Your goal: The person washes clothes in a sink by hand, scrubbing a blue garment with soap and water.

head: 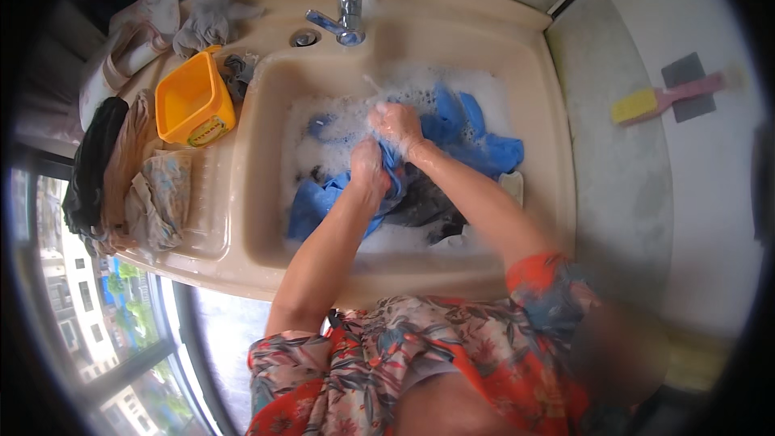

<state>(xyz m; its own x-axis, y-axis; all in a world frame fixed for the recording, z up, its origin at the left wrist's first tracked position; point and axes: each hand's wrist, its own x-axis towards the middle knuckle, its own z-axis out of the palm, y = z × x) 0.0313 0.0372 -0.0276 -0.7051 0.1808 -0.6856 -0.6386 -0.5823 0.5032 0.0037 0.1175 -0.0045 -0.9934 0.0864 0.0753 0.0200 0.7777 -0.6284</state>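
Both of my hands are over a beige sink basin [260, 151] filled with foamy water. My left hand [368, 165] is closed around a bunched fold of a wet blue garment [318, 200]. Just above and to the right, my right hand [395, 124] is fisted on the same blue cloth, its fingers partly covered by suds. More of the blue fabric spreads in the water to the right of my hands. Beneath my right forearm lies dark cloth [421, 197], partly under water. A pale object [512, 186] leans at the basin's right wall, partly hidden by that arm.
A chrome faucet [350, 12] rises behind the basin. On the left ledge are a yellow plastic container [192, 100], a black cloth [97, 157], a patterned cloth [163, 194] and a grey cloth [209, 18]. A pink-handled brush [666, 95] hangs on the right wall. A window is at lower left.
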